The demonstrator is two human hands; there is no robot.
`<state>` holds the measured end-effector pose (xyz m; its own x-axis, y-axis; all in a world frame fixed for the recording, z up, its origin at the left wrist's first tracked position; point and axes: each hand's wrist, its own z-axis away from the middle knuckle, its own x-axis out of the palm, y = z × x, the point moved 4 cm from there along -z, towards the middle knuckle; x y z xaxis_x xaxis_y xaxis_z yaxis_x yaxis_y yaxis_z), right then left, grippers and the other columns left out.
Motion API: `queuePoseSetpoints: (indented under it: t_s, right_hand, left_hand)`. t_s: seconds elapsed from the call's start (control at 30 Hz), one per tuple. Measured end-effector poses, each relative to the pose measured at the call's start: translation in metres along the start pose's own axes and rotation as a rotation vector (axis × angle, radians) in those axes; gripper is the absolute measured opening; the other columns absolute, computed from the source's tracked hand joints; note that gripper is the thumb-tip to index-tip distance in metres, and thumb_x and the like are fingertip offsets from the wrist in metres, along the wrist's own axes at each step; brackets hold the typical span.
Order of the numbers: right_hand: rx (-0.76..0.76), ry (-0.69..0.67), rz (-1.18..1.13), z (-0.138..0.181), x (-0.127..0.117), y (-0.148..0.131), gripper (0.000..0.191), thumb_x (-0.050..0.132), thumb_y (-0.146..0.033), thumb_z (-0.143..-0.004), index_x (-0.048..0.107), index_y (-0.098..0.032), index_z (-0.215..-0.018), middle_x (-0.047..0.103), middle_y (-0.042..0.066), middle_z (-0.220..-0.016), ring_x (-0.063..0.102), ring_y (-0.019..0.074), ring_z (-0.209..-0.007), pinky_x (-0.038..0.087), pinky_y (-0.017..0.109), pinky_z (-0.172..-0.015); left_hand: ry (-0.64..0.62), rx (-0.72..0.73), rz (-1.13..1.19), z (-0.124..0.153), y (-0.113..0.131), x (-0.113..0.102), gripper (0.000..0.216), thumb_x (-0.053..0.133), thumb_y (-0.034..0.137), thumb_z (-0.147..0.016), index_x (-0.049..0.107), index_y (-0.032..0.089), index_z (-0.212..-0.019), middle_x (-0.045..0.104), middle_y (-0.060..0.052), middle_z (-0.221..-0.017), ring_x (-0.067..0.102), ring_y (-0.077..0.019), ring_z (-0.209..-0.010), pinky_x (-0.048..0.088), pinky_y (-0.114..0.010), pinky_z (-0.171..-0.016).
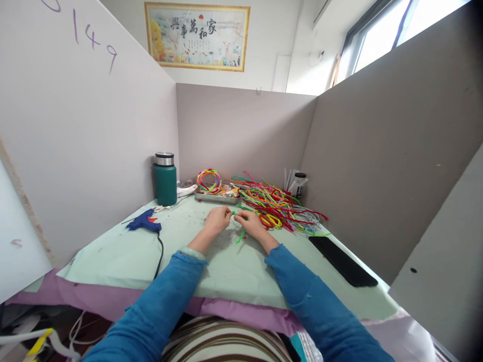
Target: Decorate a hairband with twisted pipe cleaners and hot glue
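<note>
Upper left of the frame, the white partition (86,115) has "149" scrawled on it in purple marker. Top centre hangs a framed painting (197,36) with Chinese characters that look like 家和万事兴. Below that, left of centre, a green thermos (165,179) with a steel lid stands on the pale green table mat (113,254); can't see what's inside. A blue glue gun (144,222) lies in front of it, cord trailing toward the bottom edge. Dead centre, the person's left hand (217,221) and right hand (251,223) are nearly touching, both pinching a green pipe cleaner (239,232) between the fingertips, one end dangling down onto the mat. Behind the hands a metal tray (217,196) holds coiled multicoloured pipe-cleaner rings and small bits. To the right sprawls a loose pile of pipe cleaners (281,206), then a black-capped bottle (299,184), label unreadable. Lower right lies a black phone (342,261).
</note>
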<state>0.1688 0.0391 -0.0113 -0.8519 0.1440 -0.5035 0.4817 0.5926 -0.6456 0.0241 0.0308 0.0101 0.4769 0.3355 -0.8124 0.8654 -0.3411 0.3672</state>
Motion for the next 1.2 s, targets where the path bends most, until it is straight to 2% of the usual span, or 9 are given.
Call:
queuePoseSetpoints:
  t_s: [0.4, 0.67, 1.2]
  right_hand:
    - [-0.010, -0.014, 0.061, 0.001, 0.000, -0.002, 0.023, 0.052, -0.035, -0.075, 0.056, -0.017, -0.061, 0.055, 0.000, -0.064, 0.048, 0.0144, -0.066, 0.033, 0.024, -0.061]
    - [-0.069, -0.114, 0.015, 0.004, 0.005, -0.016, 0.026, 0.051, -0.033, -0.076, 0.052, -0.017, -0.056, 0.047, -0.002, -0.057, 0.043, 0.0125, -0.060, 0.030, 0.023, -0.058]
    - [-0.038, -0.081, -0.056, 0.004, 0.001, -0.017, 0.024, 0.051, -0.033, -0.077, 0.062, -0.016, -0.064, 0.055, -0.001, -0.062, 0.049, 0.0134, -0.064, 0.035, 0.024, -0.061]
  left_hand:
    - [-0.005, 0.015, -0.034, 0.001, 0.003, -0.001, 0.026, 0.045, 0.026, -0.083, 0.068, 0.022, -0.096, 0.070, -0.007, -0.093, 0.062, -0.0187, -0.087, 0.042, -0.026, -0.075]
    - [-0.006, -0.045, -0.041, 0.000, 0.000, -0.001, 0.027, 0.045, 0.026, -0.083, 0.069, 0.022, -0.096, 0.070, -0.008, -0.094, 0.062, -0.0186, -0.089, 0.043, -0.025, -0.076]
    - [-0.041, -0.052, -0.044, 0.002, 0.001, -0.001, 0.027, 0.045, 0.027, -0.084, 0.068, 0.021, -0.096, 0.070, -0.009, -0.094, 0.062, -0.0182, -0.088, 0.043, -0.024, -0.075]
